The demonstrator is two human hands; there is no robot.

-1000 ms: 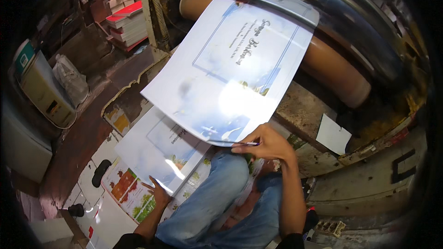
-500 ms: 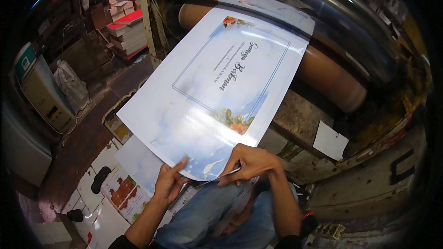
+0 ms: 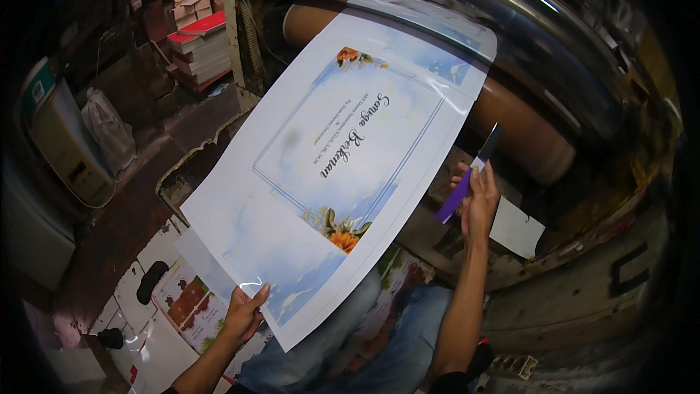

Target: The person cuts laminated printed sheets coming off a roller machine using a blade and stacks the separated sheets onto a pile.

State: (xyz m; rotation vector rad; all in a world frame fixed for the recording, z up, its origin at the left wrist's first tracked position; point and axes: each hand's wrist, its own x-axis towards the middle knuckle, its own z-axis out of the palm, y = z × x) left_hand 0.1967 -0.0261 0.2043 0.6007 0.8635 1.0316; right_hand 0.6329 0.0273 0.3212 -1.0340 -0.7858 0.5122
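Note:
A large glossy sheet (image 3: 251,233), printed in pale blue and white with orange flowers and black script, slopes down toward me from a machine's rollers. My left hand (image 3: 246,315) grips its near left edge, thumb on top and fingers beneath. To the right of the sheet, my right hand (image 3: 479,201) is raised and apart from it. Its fingers are closed around a cutter knife with a purple handle (image 3: 456,201). The dark blade points up toward the rollers.
Beyond the sheet lie a shiny metal roller (image 3: 539,29) and a brown roller (image 3: 521,120). A white card (image 3: 516,228) rests on the machine ledge at right. More printed sheets (image 3: 191,306) lie low at left. Stacked books (image 3: 200,51) stand at the back left.
The sheet's near edge has come lower, over my lap. My right hand has left that edge and moved up and right, and the knife now shows fully. My left hand has shifted slightly down and left.

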